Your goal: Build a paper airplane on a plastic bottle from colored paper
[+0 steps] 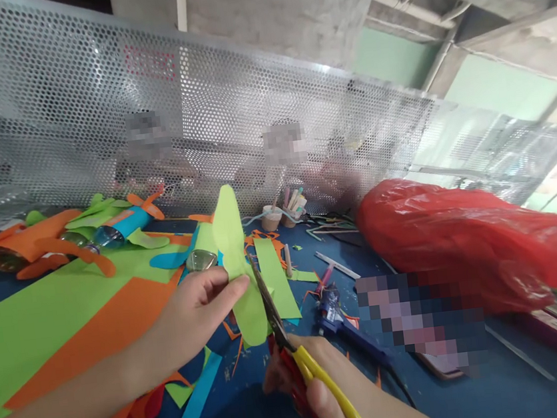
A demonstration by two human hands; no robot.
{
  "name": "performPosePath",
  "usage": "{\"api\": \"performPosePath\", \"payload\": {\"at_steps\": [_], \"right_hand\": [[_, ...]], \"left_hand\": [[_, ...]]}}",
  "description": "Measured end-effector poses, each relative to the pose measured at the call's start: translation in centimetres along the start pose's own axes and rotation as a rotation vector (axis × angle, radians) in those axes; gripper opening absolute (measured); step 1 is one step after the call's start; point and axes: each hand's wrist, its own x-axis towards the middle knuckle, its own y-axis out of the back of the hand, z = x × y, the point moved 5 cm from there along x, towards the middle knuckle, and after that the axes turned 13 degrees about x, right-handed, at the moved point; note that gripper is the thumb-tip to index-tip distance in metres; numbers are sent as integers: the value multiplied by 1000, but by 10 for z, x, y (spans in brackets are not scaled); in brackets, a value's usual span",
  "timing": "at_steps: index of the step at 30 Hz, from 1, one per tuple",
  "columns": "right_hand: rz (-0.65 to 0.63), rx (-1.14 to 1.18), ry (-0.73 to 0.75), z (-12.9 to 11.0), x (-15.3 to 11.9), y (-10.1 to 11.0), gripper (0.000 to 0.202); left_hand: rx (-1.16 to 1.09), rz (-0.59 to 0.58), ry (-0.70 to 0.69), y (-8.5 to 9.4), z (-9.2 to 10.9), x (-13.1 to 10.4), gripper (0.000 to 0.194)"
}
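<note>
A rounded lime-green paper cutout (233, 231), narrowed at its middle, is pinched between the thumb and fingers of my left hand (209, 304). My right hand (318, 379) grips scissors (306, 367) with yellow and red handles. Their blades point up and away, against the cutout's right edge near its narrow part. Behind the cutout lies a clear bottle wrapped in green paper (202, 254). A green paper strip (273, 276) rests just right of the blades, and a blue paper strip (193, 406) lies below my left hand.
Paper-wrapped bottles (40, 239) with paper blades stand at the left, beyond large green (58, 301) and orange sheets (106, 329). On the right are a blue glue gun (348, 335), a partly blurred phone (442, 365) and a red plastic bag (443, 244). A perforated metal panel (248, 118) rises behind.
</note>
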Motion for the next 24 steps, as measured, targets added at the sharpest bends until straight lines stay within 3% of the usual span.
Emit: {"api": "performPosePath", "payload": {"at_steps": [17, 24], "right_hand": [[12, 89, 18, -3, 1, 1, 70], [23, 83, 19, 3, 2, -1, 68]], "left_hand": [[-39, -62, -11, -4, 9, -5, 35], [9, -90, 12, -6, 4, -5, 34]]}}
